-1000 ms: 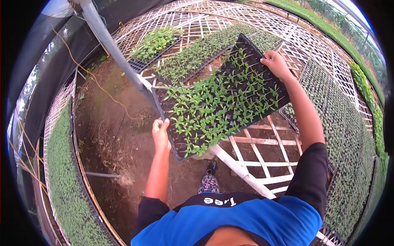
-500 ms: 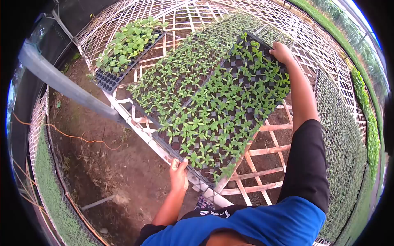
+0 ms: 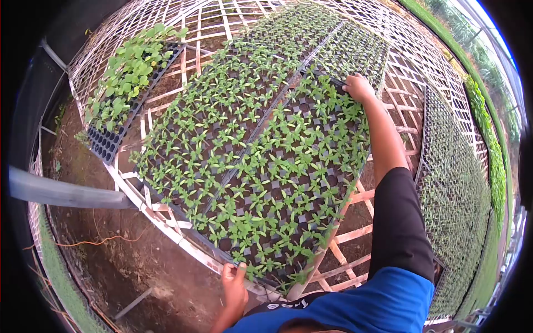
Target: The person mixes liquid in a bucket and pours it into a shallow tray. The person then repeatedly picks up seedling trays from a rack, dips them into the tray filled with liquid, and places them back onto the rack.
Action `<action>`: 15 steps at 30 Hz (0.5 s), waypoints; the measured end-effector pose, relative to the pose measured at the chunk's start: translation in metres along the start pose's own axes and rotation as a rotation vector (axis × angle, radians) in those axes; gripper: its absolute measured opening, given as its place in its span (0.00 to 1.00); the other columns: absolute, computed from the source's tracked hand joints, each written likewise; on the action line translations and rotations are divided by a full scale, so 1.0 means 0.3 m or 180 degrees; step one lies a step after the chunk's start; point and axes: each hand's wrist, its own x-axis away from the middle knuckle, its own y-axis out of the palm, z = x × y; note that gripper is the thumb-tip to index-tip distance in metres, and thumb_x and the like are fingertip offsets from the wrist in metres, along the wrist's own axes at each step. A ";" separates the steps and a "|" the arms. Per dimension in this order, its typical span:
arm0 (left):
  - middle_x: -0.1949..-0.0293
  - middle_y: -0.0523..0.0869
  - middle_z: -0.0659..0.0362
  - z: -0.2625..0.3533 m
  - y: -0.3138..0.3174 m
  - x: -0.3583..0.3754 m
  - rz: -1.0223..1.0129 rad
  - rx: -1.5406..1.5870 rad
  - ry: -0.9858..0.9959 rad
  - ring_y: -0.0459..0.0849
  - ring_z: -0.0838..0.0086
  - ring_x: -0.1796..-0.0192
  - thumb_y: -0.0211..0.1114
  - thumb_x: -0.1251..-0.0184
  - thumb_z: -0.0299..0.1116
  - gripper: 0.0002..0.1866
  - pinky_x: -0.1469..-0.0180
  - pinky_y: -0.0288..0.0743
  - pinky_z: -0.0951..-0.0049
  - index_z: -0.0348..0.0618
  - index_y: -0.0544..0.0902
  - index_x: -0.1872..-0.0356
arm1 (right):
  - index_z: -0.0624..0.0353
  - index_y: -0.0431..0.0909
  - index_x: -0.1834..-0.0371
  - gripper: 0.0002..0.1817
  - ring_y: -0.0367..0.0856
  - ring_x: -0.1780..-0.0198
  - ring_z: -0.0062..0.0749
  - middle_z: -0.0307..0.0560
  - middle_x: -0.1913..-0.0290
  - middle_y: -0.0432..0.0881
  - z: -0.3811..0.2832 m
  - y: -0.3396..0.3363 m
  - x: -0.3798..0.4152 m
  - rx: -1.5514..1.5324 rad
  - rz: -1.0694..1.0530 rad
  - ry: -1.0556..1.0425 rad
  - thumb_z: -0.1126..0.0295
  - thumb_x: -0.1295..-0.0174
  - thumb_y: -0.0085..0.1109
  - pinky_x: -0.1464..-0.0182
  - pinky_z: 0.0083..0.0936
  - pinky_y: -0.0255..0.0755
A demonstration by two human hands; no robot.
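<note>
A black seedling tray [image 3: 302, 161] full of small green plants lies on the pale lattice bench, side by side with another seedling tray [image 3: 200, 133] on its left. My right hand [image 3: 358, 89] grips the tray's far edge, fingers closed on the rim. At the near edge, my left hand [image 3: 234, 280] pinches the rim close to the bench's front rail. Leaves cover much of the tray, and its cells show as dark squares between them.
A smaller tray of broad-leaved plants [image 3: 127, 83] sits at the upper left. A grey pole [image 3: 66, 191] juts in from the left. More seedling trays [image 3: 455, 194] fill the right side. The lattice bench [image 3: 355, 236] has open gaps above brown soil [image 3: 166, 277].
The held tray has come down flatter beside the neighbouring tray, with its far edge lower in view. Both hands moved with it, and the view has shifted.
</note>
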 end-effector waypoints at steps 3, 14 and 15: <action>0.69 0.75 0.64 -0.026 0.028 -0.029 0.0023 -0.0007 0.0008 0.70 0.82 0.65 0.56 0.45 0.19 0.06 0.59 0.63 0.81 0.43 0.70 0.71 | 0.45 0.75 0.63 0.13 0.68 0.49 0.43 0.46 0.54 0.70 -0.050 0.027 -0.010 0.0058 0.0342 0.0311 0.54 0.50 0.56 0.51 0.40 0.65; 0.70 0.74 0.65 -0.028 0.022 -0.051 -0.0122 -0.0115 -0.0248 0.70 0.83 0.67 0.56 0.42 0.24 0.03 0.63 0.64 0.82 0.43 0.71 0.70 | 0.56 0.74 0.65 0.09 0.75 0.65 0.42 0.52 0.68 0.74 0.207 0.028 0.427 -0.1648 0.1847 0.0733 0.65 0.47 0.53 0.62 0.34 0.68; 0.70 0.74 0.65 -0.040 0.000 -0.065 -0.0167 -0.0107 -0.0282 0.71 0.83 0.67 0.56 0.41 0.25 0.03 0.62 0.64 0.81 0.44 0.71 0.70 | 0.63 0.73 0.67 0.10 0.75 0.72 0.29 0.47 0.74 0.77 0.246 0.088 0.523 -0.1586 0.1648 0.0847 0.66 0.44 0.51 0.67 0.25 0.68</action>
